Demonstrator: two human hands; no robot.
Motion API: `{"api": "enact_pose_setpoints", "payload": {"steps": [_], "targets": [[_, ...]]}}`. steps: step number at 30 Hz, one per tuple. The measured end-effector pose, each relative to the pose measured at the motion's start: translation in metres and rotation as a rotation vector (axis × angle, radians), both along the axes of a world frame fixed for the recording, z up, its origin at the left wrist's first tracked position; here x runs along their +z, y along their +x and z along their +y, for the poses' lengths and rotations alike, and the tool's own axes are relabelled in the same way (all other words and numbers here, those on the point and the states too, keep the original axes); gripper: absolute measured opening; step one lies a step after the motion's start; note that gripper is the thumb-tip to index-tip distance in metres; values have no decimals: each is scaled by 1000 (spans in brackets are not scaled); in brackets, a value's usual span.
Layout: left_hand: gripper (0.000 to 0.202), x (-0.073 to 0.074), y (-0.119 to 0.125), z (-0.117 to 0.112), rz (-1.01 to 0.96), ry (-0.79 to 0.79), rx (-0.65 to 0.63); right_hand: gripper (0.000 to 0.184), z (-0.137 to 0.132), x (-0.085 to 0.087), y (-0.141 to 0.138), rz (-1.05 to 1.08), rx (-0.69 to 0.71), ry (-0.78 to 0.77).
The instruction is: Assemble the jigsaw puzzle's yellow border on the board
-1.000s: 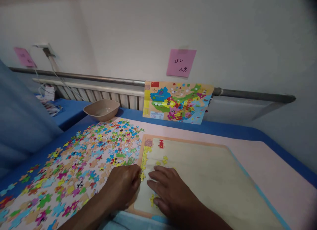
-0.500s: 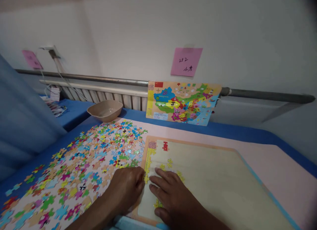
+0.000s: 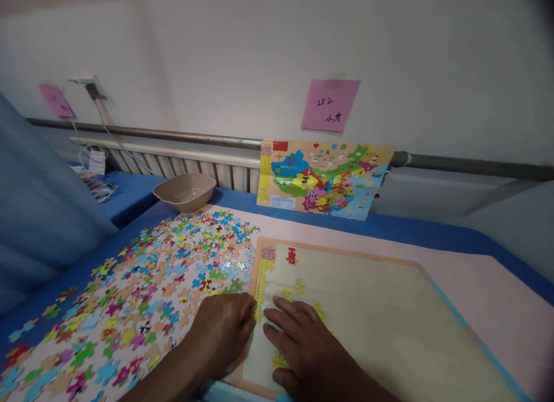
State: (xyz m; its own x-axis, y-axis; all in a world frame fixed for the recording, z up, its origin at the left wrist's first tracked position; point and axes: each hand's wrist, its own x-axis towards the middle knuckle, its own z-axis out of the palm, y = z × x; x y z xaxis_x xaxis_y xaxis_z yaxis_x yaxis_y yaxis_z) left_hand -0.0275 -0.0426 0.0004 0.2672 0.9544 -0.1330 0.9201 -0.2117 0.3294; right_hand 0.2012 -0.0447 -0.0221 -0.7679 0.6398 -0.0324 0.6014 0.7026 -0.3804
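My left hand (image 3: 228, 327) is curled closed at the left border of the puzzle board (image 3: 376, 310). Whatever its fingers hold is hidden. Just right of it, my right hand (image 3: 305, 344) lies on the board with fingers spread. Joined yellow puzzle pieces (image 3: 261, 286) run down the board's left edge. A red piece (image 3: 291, 255) sits near the top. Loose yellow pieces (image 3: 299, 285) lie above my right hand, and another yellow piece (image 3: 279, 360) shows beside its thumb.
Many loose puzzle pieces (image 3: 142, 298) spread over the left of the table. A beige bowl (image 3: 186, 194) stands behind them. A map picture (image 3: 324, 180) leans against the wall rail (image 3: 173, 135). A blue curtain (image 3: 38, 217) hangs at far left.
The view has shifted slightly, so the board and map picture appear a little further right. Both hands keep nearly the same pose and place on the board.
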Motion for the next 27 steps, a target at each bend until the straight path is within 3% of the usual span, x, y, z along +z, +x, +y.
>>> {"api": "enact_pose_setpoints", "payload": {"steps": [15,27], "targets": [[14,1,1,0,-14,-5,-31,56,0,3,-2,-7,-23,-37],[10,-5,2,-3,2,-1,41,58,1,9,-2,-29,-32,-88]]}}
